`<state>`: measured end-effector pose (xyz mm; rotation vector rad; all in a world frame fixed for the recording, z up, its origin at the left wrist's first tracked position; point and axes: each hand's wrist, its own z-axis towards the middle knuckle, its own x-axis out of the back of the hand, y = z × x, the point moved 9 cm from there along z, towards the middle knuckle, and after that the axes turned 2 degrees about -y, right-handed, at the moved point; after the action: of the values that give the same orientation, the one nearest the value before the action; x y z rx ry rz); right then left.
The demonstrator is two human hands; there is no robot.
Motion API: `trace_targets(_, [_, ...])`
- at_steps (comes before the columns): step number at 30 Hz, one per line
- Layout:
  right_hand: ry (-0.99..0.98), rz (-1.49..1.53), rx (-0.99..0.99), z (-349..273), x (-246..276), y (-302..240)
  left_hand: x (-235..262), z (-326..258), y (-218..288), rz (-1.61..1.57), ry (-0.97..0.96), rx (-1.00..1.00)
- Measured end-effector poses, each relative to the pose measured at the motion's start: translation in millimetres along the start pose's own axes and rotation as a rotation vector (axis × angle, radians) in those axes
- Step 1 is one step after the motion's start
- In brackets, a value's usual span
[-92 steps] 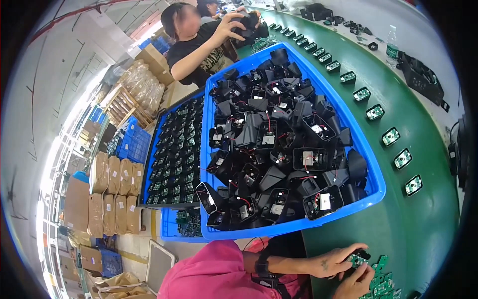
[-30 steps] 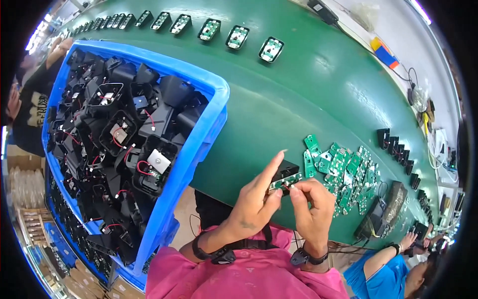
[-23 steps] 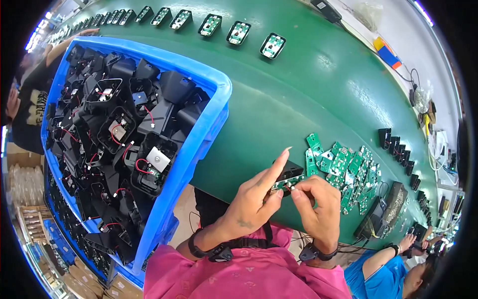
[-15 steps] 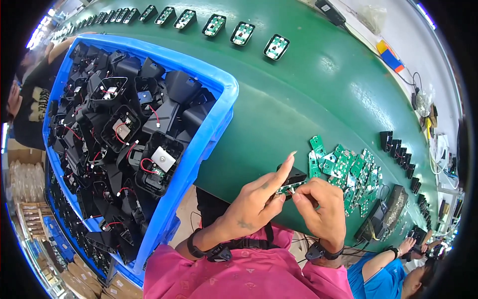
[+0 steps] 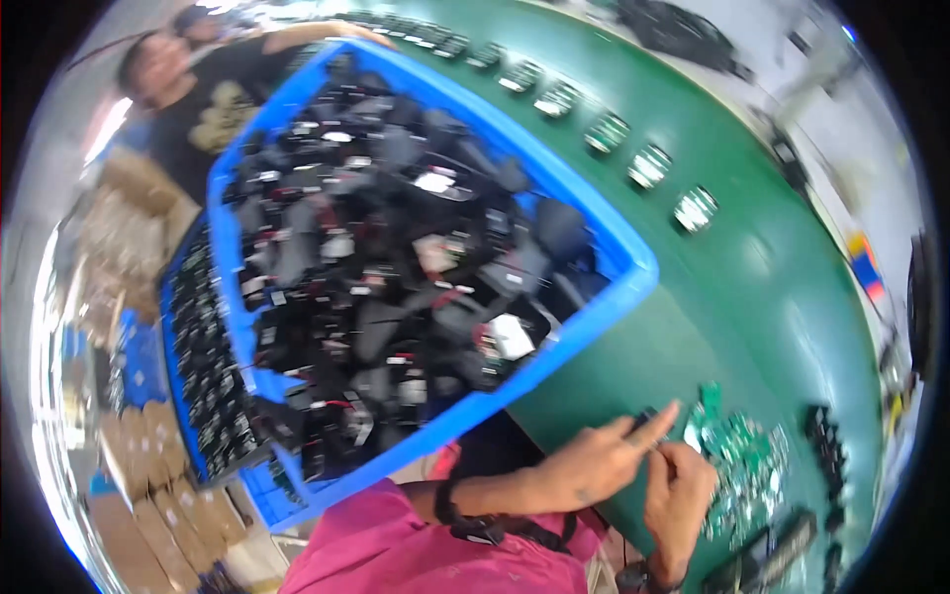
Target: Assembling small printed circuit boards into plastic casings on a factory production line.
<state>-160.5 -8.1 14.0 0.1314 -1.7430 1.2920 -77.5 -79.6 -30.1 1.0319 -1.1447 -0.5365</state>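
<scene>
My left hand (image 5: 592,467) grips a small black plastic housing (image 5: 645,420), its index finger stretched out along the top. Most of that housing is hidden by the fingers. Close against it, my right hand (image 5: 683,492) is curled with thumb and index finger pinched together; what lies between them is hidden and blurred. Just beyond the right hand, a pile of green circuit boards (image 5: 744,457) lies on the green table (image 5: 633,337). To the left stands a big blue bin (image 5: 633,277) heaped with black housings (image 5: 381,322), some showing red wires and pale metal blocks.
Housings fitted with boards (image 5: 650,165) form a line along the far table. More dark pieces (image 5: 824,441) line the right side, near a long dark box (image 5: 767,556). A person in a dark shirt (image 5: 213,114) reaches behind the bin. Cardboard boxes (image 5: 148,465) sit at lower left.
The view has swung left, so the bin, table and hands appear farther right and the picture is smeared. Both hands remain together at the housing, and the black-shirted person now shows more fully.
</scene>
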Motion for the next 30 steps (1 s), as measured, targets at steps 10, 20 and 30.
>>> trace_targets(10, [0.089,0.010,-0.023,9.0,7.3,-12.6,11.5,-9.5,-33.0,-0.934,-0.060,0.220])
trace_targets(20, [0.155,0.074,-0.065,-23.2,-8.8,-7.4,22.7,-6.1,-23.3,-0.686,0.013,0.133])
trace_targets(30, [0.038,0.286,-0.130,-14.2,-6.6,12.6,19.1,-8.1,-11.6,-0.526,0.021,-0.076])
